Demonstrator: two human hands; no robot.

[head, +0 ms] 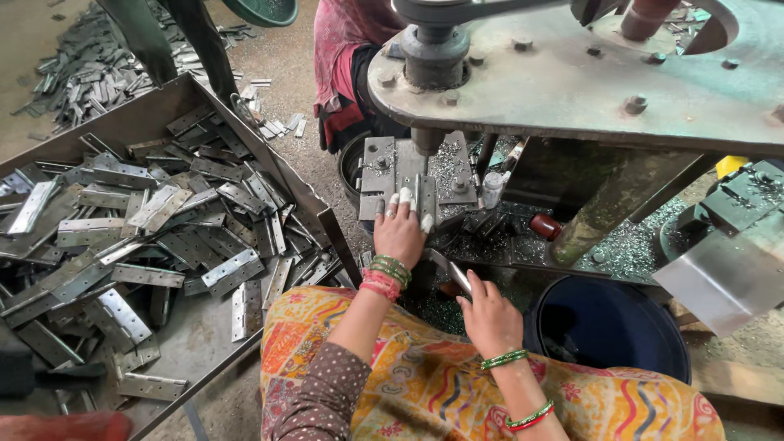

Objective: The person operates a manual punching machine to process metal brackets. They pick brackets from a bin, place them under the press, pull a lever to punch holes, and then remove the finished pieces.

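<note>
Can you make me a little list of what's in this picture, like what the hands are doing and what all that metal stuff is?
Place: workshop floor beside a grey metal press machine
Left hand: fingertips wrapped in white tape, resting on a flat grey metal hinge piece on the press bed
Right hand: holds a thin shiny metal strip
Big tray: grey sheet-metal tray at left, heaped with flat silver hinges
Bucket: dark blue round bucket at right
Floor: small metal chips around the machine
Other person: pink-clothed figure behind the press
</note>
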